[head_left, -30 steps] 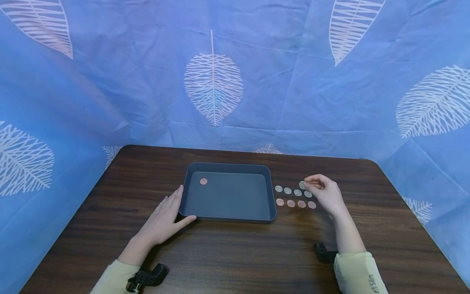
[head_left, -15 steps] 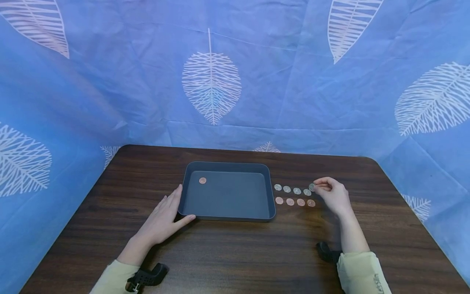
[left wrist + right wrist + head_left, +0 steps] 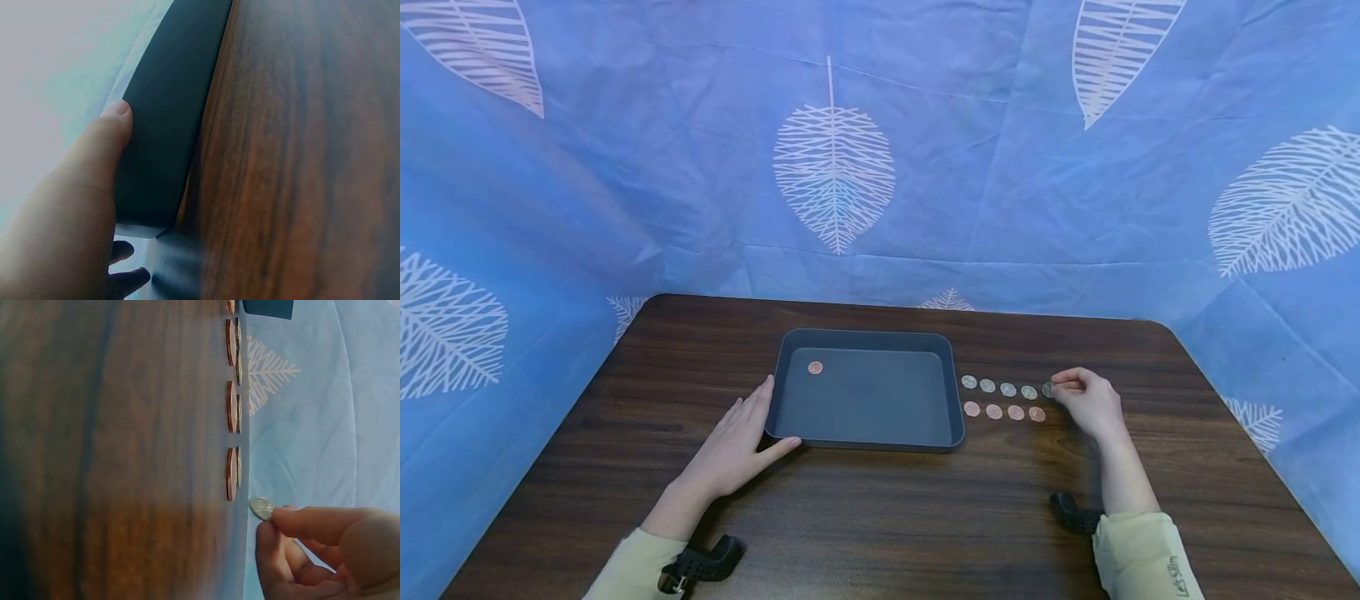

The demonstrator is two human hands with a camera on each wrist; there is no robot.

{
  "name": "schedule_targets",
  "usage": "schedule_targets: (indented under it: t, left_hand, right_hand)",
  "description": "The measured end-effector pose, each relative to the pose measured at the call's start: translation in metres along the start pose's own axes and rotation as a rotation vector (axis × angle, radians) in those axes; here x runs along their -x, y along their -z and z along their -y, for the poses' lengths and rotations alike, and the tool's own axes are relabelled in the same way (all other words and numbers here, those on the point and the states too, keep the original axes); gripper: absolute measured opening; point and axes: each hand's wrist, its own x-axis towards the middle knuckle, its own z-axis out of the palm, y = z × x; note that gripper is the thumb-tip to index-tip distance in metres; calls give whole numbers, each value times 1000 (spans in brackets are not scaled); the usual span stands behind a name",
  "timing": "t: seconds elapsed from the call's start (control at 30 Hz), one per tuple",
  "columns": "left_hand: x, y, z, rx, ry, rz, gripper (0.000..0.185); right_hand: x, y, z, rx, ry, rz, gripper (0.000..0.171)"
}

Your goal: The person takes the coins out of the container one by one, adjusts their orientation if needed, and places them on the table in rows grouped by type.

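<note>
Head view: your left hand lies flat on the desk, fingers straight against the near-left corner of the dark tray. One copper coin sits in the tray's far-left corner. Right of the tray run two rows of coins, silver behind and copper in front. Your right hand pinches a silver coin at the far end of the silver row from the tray; whether it touches the desk cannot be told here.

Left wrist view: the thumb presses the tray wall, unseen from above; the tray's inside is hidden.

Right wrist view: the pinched coin is tilted, just beyond the last pair of coins; the tray is cut off.
</note>
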Motion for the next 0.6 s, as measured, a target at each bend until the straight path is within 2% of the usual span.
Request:
schedule_targets:
  t: [0.37, 0.6]
  left_hand:
    - [0, 0, 0, 4, 2, 2, 105]
    - [0, -1, 0, -4, 1, -1, 106]
  right_hand:
    - [-3, -4, -6, 40, 7, -2, 20]
    - [-2, -3, -6, 35, -12, 32, 21]
